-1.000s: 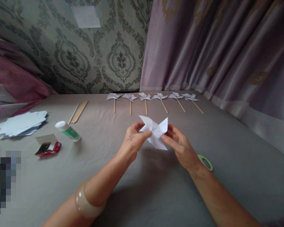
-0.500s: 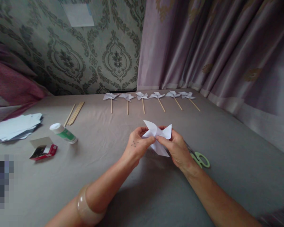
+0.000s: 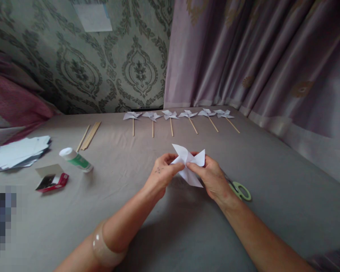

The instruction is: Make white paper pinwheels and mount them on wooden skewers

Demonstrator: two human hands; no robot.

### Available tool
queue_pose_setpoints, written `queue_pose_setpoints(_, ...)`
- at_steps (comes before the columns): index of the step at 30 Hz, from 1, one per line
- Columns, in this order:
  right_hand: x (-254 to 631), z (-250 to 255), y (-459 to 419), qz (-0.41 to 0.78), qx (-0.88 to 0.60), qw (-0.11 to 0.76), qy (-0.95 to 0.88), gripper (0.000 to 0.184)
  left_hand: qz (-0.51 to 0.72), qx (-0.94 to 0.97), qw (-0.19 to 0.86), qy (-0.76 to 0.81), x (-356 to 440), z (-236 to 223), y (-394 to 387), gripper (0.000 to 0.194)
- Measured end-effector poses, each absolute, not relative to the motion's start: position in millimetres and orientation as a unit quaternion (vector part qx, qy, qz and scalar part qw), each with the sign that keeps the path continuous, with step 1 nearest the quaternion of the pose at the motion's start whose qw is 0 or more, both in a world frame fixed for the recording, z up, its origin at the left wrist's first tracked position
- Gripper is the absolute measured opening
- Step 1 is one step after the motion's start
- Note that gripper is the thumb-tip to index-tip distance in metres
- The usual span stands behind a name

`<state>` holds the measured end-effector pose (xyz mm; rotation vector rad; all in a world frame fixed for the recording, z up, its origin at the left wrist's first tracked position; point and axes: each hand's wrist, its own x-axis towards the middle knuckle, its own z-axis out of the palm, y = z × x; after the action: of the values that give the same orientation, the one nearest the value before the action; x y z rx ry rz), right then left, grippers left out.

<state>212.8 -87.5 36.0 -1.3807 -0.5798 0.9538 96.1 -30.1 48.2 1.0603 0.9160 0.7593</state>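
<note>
Between my hands is a white paper pinwheel [image 3: 190, 177] with folded blades and no stick visible on it. My left hand [image 3: 166, 172] grips it from the left, thumb pressed near the centre. From the right, my right hand [image 3: 211, 173] pinches it too, its thumb almost meeting the left one at the middle. The fingers behind the paper are mostly hidden. Green-handled scissors [image 3: 243, 191] lie on the cloth just beyond my right wrist, their blades partly covered by that hand.
Several finished pinwheels [image 3: 170, 115] on sticks lie in a row at the back. To the left are loose wooden sticks [image 3: 91, 136], a glue stick [image 3: 77, 160], an open small red box [image 3: 53, 180] and a stack of white paper [image 3: 19, 151]. A grey cloth [image 3: 119, 223] covers the surface.
Almost nothing differs. Both hands keep hold of the paper pinwheel, with only a very slight shift of the thumbs at its centre.
</note>
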Motion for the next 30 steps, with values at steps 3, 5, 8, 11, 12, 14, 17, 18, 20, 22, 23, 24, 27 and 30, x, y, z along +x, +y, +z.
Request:
queue_pose_setpoints(3, 212.7, 36.4, -87.8, 0.420, -0.606, 0.630, -0.244, 0.047, 0.333, 0.480, 0.703, 0.407, 94.8, 47.7, -28.3, 0.028)
queue_pose_setpoints(5, 212.7, 36.2, -87.9, 0.423, -0.605, 0.628, -0.247, 0.047, 0.331, 0.479, 0.707, 0.402, 94.4, 47.4, -27.7, 0.028)
queue_pose_setpoints(8, 213.0, 35.5, -87.7, 0.421, -0.609, 0.622, -0.256, 0.048, 0.322, 0.478, 0.716, 0.394, 94.1, 47.2, -27.5, 0.028)
queue_pose_setpoints(11, 213.6, 35.1, -87.4, 0.419, -0.614, 0.615, -0.264, 0.047, 0.317, 0.478, 0.722, 0.388, 94.2, 47.3, -27.7, 0.028)
queue_pose_setpoints(12, 213.7, 35.0, -87.3, 0.419, -0.615, 0.613, -0.267, 0.047, 0.317, 0.477, 0.723, 0.387, 94.3, 47.2, -27.8, 0.028)
queue_pose_setpoints(14, 213.8, 35.0, -87.4, 0.419, -0.615, 0.611, -0.271, 0.047, 0.316, 0.475, 0.724, 0.388, 94.5, 46.9, -27.9, 0.028)
queue_pose_setpoints(17, 213.5, 34.8, -87.7, 0.419, -0.615, 0.609, -0.273, 0.045, 0.314, 0.476, 0.721, 0.394, 94.6, 45.8, -27.8, 0.028)
queue_pose_setpoints(18, 213.4, 34.7, -87.8, 0.418, -0.616, 0.608, -0.274, 0.045, 0.314, 0.477, 0.720, 0.395, 94.6, 45.3, -27.8, 0.028)
queue_pose_setpoints(20, 213.0, 34.3, -87.9, 0.418, -0.618, 0.607, -0.275, 0.044, 0.316, 0.476, 0.719, 0.396, 94.7, 44.6, -27.7, 0.028)
queue_pose_setpoints(22, 212.6, 34.3, -88.0, 0.418, -0.617, 0.608, -0.275, 0.044, 0.316, 0.475, 0.721, 0.393, 94.9, 44.3, -27.7, 0.028)
queue_pose_setpoints(23, 212.4, 34.5, -88.1, 0.418, -0.616, 0.608, -0.275, 0.043, 0.316, 0.475, 0.722, 0.392, 95.0, 44.4, -27.7, 0.029)
queue_pose_setpoints(24, 212.2, 35.0, -88.1, 0.417, -0.615, 0.609, -0.276, 0.043, 0.315, 0.475, 0.723, 0.392, 95.2, 44.5, -27.7, 0.029)
queue_pose_setpoints(27, 211.4, 36.9, -87.9, 0.417, -0.616, 0.608, -0.276, 0.043, 0.313, 0.471, 0.725, 0.393, 95.6, 45.1, -28.0, 0.029)
queue_pose_setpoints(30, 210.5, 37.4, -87.5, 0.416, -0.622, 0.604, -0.273, 0.044, 0.315, 0.468, 0.726, 0.393, 95.3, 44.5, -28.2, 0.028)
